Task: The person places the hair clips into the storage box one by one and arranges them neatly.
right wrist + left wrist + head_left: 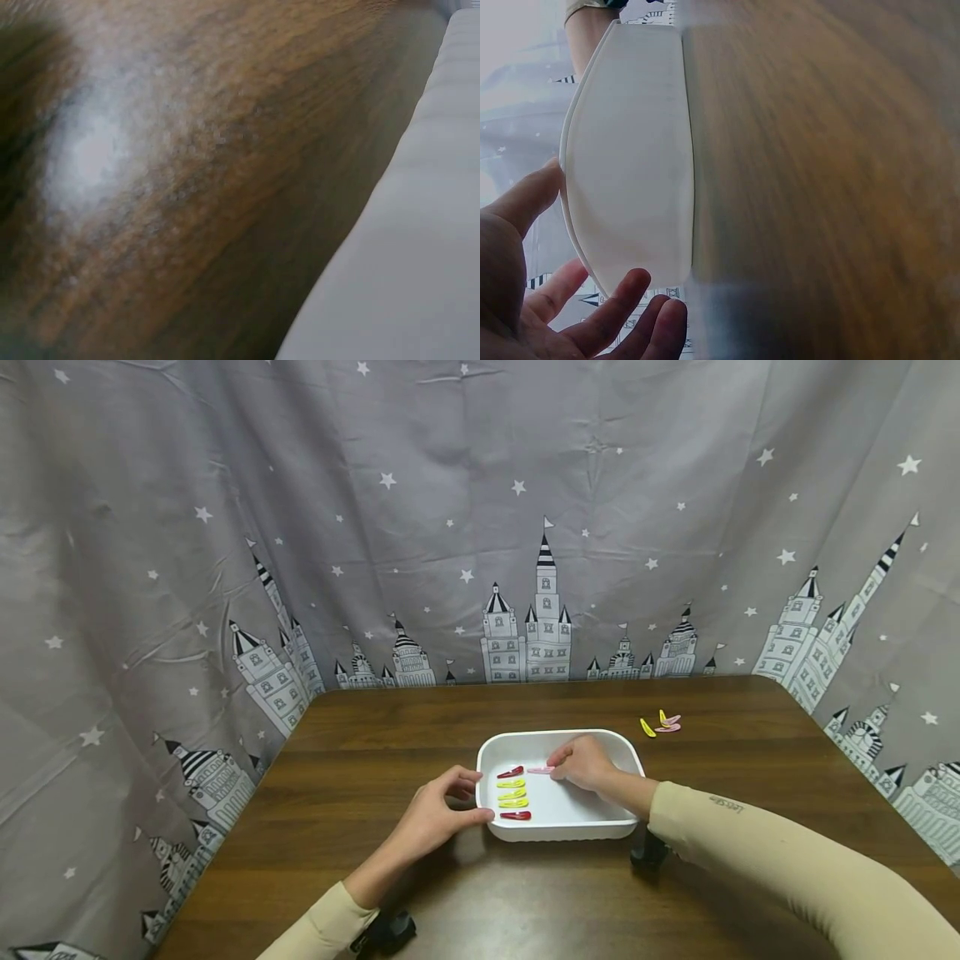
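We've got a white tray (566, 832) on the table (525, 910), long side toward us. Inside, near the left wall, a column of clips lying sideways: red clip (515, 816) nearest, then three yellow clips (512, 793), then another red clip (511, 772), slightly tilted. Just right of that one, a pink clip (538, 770); we can't tell if it touches the floor.

Left hand (438, 814): fingers spread and relaxed, clenching nothing, thumb at the tray's near-left corner, fingers against its left end. Right hand (585, 766): fingertips drawn together, pinching the pink clip's right end.

Left forearm comes in from the near left, low beside the tray. Right forearm crosses the tray's near-right corner, hand knuckles-up, fingers pointing left and down.

Farther right, outside the tray, we see two loose yellow clips (648, 727) and two pink ones (667, 728). Behind: grey castle-print curtain (420, 527).
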`<control>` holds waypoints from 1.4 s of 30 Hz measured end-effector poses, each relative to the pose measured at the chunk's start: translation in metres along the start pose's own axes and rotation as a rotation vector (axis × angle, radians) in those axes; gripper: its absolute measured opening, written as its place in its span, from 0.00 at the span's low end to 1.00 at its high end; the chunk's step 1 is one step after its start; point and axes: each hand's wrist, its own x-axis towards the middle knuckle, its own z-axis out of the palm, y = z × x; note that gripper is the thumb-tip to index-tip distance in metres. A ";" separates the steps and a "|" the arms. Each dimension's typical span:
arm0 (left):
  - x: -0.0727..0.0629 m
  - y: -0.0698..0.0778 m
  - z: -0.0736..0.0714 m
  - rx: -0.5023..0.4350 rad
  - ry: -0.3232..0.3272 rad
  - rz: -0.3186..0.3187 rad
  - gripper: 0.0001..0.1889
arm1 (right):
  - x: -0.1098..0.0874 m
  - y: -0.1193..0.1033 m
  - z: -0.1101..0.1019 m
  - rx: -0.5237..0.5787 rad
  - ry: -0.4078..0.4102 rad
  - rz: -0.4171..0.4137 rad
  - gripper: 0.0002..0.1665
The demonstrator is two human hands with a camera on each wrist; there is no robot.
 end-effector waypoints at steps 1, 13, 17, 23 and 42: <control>0.000 0.000 0.000 0.002 0.000 0.001 0.29 | 0.000 0.000 0.000 0.000 0.002 0.006 0.07; 0.000 0.003 0.001 0.008 0.006 0.004 0.28 | -0.001 -0.001 -0.001 -0.053 0.017 0.011 0.05; 0.000 0.003 0.001 0.010 0.005 0.004 0.28 | -0.001 -0.001 -0.001 -0.063 0.025 0.000 0.05; 0.000 0.004 0.000 0.002 0.003 0.009 0.28 | -0.002 -0.001 -0.001 -0.069 0.033 -0.010 0.05; 0.000 0.003 -0.001 0.014 0.003 -0.004 0.28 | -0.001 -0.003 -0.002 -0.082 0.017 -0.032 0.05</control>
